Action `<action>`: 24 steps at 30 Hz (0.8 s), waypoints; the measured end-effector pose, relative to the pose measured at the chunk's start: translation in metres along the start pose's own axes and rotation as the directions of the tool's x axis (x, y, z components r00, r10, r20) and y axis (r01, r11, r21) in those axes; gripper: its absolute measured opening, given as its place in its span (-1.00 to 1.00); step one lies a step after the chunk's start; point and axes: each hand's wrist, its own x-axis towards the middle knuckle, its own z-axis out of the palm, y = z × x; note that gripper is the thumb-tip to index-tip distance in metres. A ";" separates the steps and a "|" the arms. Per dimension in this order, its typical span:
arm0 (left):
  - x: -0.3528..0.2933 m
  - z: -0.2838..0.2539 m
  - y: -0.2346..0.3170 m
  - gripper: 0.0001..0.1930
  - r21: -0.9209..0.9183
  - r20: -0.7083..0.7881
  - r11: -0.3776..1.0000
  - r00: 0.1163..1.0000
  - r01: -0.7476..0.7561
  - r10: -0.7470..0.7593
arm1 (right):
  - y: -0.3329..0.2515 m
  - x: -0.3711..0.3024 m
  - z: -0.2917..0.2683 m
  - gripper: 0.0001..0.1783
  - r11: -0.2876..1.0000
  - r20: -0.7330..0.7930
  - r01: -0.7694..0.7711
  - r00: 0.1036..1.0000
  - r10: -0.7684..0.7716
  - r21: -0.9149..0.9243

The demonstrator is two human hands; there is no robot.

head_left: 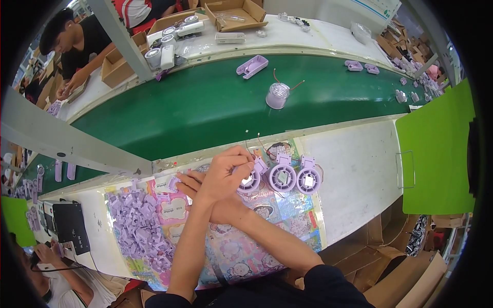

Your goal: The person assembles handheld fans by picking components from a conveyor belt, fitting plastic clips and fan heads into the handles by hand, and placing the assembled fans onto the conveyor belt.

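Observation:
My forearms cross, the left over the right. With thumb and fingers closed, my left hand pinches the upper edge of a round lilac housing. A small lilac bracket sits beside its fingertips, and thin wires rise there; the exact grip is hidden. Two more round lilac housings, a middle one and a right one, stand alongside with brackets at their tops and pale squares inside. My right hand reaches left beneath the left wrist, fingers stretched out. Its fingertips are at a small lilac plastic part.
A heap of small lilac parts lies left on the picture-covered mat. Beyond runs a green conveyor belt carrying a clear-topped round unit and a lilac shell. A metal post stands left; a green panel right. Co-workers sit left.

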 end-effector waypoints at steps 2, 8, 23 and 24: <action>0.000 0.000 0.001 -0.79 -0.046 0.001 0.999 1.000 0.019 -0.019 | 0.000 0.001 -0.001 -0.26 1.000 0.003 -0.001 1.000 0.001 -0.001; 0.003 0.001 0.003 -0.80 -0.007 -0.042 1.000 0.999 0.006 -0.006 | 0.002 0.001 0.000 -0.27 1.000 0.000 -0.009 1.000 0.009 0.023; 0.000 0.001 -0.005 -0.93 0.131 -0.029 0.989 0.997 -0.069 0.073 | -0.001 0.001 0.001 -0.27 0.998 -0.018 0.003 1.000 -0.002 0.063; 0.000 0.001 -0.006 -0.93 0.132 -0.030 0.989 0.997 -0.068 0.073 | -0.001 0.001 0.000 -0.27 0.999 -0.013 0.001 1.000 0.000 0.043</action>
